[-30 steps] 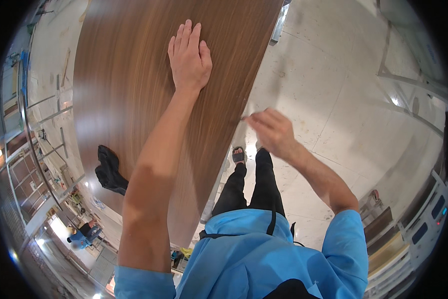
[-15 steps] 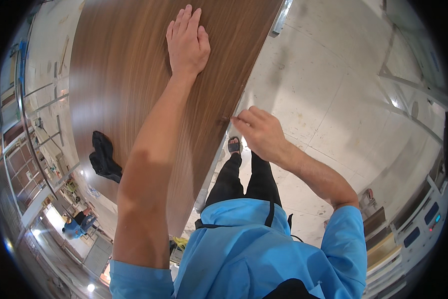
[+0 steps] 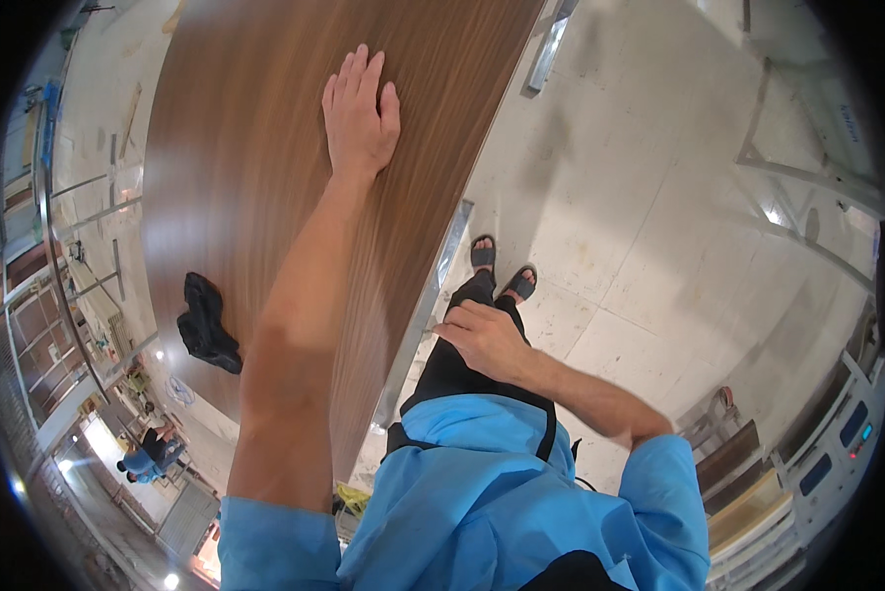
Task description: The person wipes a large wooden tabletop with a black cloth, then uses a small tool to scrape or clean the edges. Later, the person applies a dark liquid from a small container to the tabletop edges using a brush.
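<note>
Left hand [image 3: 359, 128] flat, gripping nothing, right hand [image 3: 484, 341] curled nearer, grip unclear—leaning hard could skid the brown panel [image 3: 245, 148]!

Seen from above, the person's left hand [image 3: 359, 133] lies flat, palm down, fingers [image 3: 373, 81] pointing ahead, thumb slightly apart; the left forearm [image 3: 314, 261] reaches forward. The right hand [image 3: 485, 340], nearer the body, is curled closed, its forearm [image 3: 592, 399] slanting inward from a bent elbow [image 3: 649, 428].
</note>
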`<state>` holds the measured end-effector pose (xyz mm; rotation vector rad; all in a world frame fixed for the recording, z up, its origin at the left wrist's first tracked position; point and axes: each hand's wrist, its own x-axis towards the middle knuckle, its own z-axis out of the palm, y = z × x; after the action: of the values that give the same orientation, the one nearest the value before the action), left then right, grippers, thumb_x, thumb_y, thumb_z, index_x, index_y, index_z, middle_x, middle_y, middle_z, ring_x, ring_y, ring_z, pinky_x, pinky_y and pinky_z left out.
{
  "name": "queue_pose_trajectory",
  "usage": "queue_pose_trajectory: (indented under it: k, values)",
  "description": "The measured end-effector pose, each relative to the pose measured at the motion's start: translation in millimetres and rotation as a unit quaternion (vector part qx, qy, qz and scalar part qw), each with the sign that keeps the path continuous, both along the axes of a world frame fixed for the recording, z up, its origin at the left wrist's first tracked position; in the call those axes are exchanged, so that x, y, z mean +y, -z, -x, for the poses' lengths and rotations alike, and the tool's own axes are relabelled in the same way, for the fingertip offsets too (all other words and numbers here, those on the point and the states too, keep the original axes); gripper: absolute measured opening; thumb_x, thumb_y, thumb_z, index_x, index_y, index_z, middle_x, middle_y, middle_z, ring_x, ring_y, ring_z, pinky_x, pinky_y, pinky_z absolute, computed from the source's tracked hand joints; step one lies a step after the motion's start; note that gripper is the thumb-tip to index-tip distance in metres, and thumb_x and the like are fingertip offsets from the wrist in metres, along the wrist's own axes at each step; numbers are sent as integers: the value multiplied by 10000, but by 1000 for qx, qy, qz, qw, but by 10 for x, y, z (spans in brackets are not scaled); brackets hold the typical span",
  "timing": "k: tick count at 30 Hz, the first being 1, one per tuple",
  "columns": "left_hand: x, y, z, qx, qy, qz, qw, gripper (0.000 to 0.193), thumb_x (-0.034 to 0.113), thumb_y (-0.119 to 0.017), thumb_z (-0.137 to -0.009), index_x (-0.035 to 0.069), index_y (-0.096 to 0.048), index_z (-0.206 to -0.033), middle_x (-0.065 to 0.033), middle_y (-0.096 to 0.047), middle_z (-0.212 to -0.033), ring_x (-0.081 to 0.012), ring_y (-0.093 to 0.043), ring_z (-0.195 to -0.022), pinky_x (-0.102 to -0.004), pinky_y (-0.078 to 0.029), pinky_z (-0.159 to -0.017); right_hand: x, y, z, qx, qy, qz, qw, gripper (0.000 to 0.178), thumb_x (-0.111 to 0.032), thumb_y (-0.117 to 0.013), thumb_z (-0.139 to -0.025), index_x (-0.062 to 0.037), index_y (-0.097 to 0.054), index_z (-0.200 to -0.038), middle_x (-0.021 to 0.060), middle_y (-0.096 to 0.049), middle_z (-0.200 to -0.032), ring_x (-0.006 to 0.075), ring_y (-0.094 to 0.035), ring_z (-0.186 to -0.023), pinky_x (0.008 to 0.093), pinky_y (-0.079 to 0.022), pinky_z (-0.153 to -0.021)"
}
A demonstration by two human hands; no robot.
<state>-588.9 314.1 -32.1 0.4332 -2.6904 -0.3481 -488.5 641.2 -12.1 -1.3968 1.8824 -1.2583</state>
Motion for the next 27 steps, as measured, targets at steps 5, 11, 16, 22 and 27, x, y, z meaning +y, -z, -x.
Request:
queue_pose_trajectory:
  k: [5,11,16,22,27]
  values:
    - [630,-401,-90,-146,56,6,988,681,381,-477,-1076,-8,-318,-1612,-227,-240,-1708,-401,-195,-1589,-595,-123,-1272,363,-22,471,-143,238,-44,960,163,28,-765,-824,-23,-752,-978,109,-687,-848,303,-671,-800,362,-536,-708]
    - [817,-201,347,-130,87,-67,986,732,421,-471,-1075,19,-253,-1647,-187,-199,-1732,-391,-136,-1607,-612,-60,-1273,1011,153,1107,-252,430,-92,862,131,17,-728,-896,24,-760,-1023,96,-717,-895,157,-681,-768,284,-535,-705]
    - [427,92,1569,-124,138,-26,982,800,500,-500,-1052,24,-257,-1646,-190,-194,-1733,-387,-127,-1610,-614,-54,-1272,859,204,1555,-306,492,-55,813,122,13,-715,-927,31,-762,-1038,81,-734,-959,131,-688,-830,263,-547,-743]
    - [519,58,2578,-83,126,-17,988,808,553,-471,-1050,38,-281,-1643,-182,-226,-1726,-385,-140,-1608,-615,-64,-1273,175,178,2609,-107,483,-34,868,129,-17,-734,-900,-9,-761,-1025,114,-720,-897,179,-704,-785,309,-522,-670]
    - [214,21,3186,-75,83,41,993,627,463,-382,-1102,128,-355,-1631,-117,-303,-1711,-342,-228,-1590,-579,-126,-1279,-843,365,4025,94,453,92,882,156,-39,-734,-872,-77,-761,-1021,104,-692,-872,292,-664,-805,386,-511,-677]
